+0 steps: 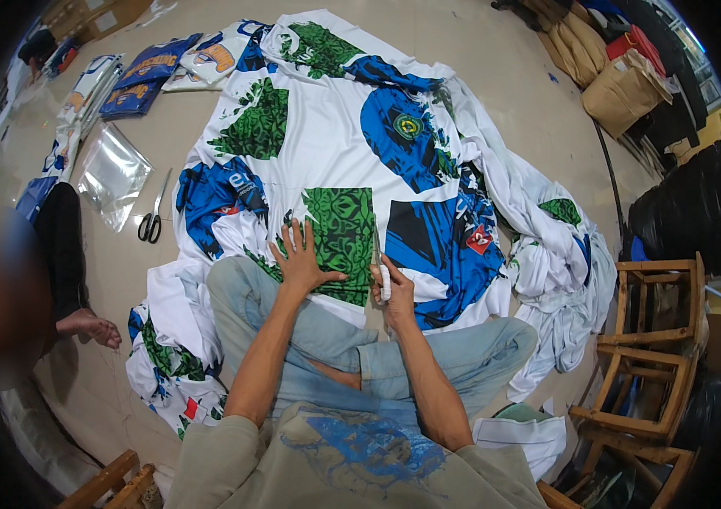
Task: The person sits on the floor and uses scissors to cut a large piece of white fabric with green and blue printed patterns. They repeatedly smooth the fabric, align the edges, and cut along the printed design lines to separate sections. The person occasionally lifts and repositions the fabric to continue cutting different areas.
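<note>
Spread over the floor in front of me is a large white cloth (322, 140) printed with green and blue shirt-panel shapes. My left hand (298, 265) lies with fingers spread on it, at the left side of a green patterned panel (342, 225). In my right hand (398, 304) is a pair of scissors (385, 282) with white-wrapped handles. Their blades point away from me along the panel's right edge; whether they are parted is too small to tell. To the right of the scissors lies a blue and black panel (428, 237).
Bunched cloth (568, 263) lies at my right, with more printed cloth (170, 348) at my left. Black-handled scissors (151, 222), clear plastic bags (113, 176) and folded shirts (136, 89) rest on the left floor. Another person (68, 254) sits there. Wooden stools (653, 339) stand right.
</note>
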A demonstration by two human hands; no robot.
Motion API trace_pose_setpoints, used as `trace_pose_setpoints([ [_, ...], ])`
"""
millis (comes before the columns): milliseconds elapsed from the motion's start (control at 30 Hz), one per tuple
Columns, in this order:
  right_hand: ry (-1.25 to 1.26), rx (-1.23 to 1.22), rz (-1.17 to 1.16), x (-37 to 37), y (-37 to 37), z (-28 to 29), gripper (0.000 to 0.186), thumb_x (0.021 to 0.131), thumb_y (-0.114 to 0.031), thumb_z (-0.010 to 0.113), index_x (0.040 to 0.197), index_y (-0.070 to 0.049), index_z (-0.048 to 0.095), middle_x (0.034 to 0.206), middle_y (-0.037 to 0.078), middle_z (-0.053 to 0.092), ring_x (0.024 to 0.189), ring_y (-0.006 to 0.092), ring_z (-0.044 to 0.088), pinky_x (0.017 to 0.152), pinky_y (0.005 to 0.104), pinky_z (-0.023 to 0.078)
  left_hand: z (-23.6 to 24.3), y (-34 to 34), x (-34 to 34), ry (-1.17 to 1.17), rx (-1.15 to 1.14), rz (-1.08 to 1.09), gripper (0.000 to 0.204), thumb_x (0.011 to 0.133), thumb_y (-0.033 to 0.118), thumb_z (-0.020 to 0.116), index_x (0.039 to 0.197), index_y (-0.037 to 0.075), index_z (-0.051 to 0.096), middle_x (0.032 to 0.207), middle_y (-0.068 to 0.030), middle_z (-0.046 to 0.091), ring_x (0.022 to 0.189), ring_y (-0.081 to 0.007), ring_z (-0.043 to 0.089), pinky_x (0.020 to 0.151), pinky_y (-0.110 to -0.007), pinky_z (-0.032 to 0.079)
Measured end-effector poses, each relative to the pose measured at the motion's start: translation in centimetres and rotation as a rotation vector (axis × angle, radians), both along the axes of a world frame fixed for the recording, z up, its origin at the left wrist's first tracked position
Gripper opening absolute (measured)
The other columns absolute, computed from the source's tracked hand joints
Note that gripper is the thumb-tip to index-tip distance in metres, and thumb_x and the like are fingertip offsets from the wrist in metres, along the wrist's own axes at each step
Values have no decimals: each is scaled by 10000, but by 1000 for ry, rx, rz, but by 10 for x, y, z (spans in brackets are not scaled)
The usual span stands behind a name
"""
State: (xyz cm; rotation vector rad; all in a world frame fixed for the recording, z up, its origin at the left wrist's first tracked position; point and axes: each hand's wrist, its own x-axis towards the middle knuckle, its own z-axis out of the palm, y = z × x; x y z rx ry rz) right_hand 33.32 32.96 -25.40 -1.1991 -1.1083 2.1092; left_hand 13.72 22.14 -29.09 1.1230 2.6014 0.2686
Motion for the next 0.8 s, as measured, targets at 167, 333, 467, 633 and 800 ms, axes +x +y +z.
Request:
trace_pose_setpoints([
  [167,3,-14,1,4,1,2,555,870,-173,803,1383,-73,614,762,1,655,535,65,540,483,221,416,4,1,-1,-23,-10,3,1632,437,895,746,1616,30,22,1677,-245,-22,1531,-480,-54,1108,-777,32],
  [333,-2,-19,-37,-11,9,6,546,868,-172,803,1374,-79,622,735,-1,648,521,64,536,467,221,397,2,-1,-1,-25,-4,10,1646,418,886,759,1616,29,25,1676,-249,-18,1531,-483,-50,1112,-774,33],
  [467,27,5,6,-16,12,-3,588,870,-130,791,1409,-44,572,826,32,697,530,83,545,468,228,408,6,-1,-1,-32,-12,5,1641,419,876,768,1614,22,38,1674,-253,-11,1531,-484,-50,1115,-770,33],
  [633,-1,35,-16,-19,9,-8,542,882,-152,788,1389,-85,612,694,-14,621,501,61,525,459,220,398,6,0,0,-33,12,12,1638,418,860,784,1611,14,47,1674,-256,-10,1529,-490,-42,1114,-772,34],
  [800,11,46,10,-15,12,-10,548,883,-153,788,1395,-82,607,719,-12,627,511,61,529,463,221,402,3,0,2,-30,22,39,1643,390,850,801,1615,25,80,1680,-230,28,1541,-449,-52,1144,-731,-1],
])
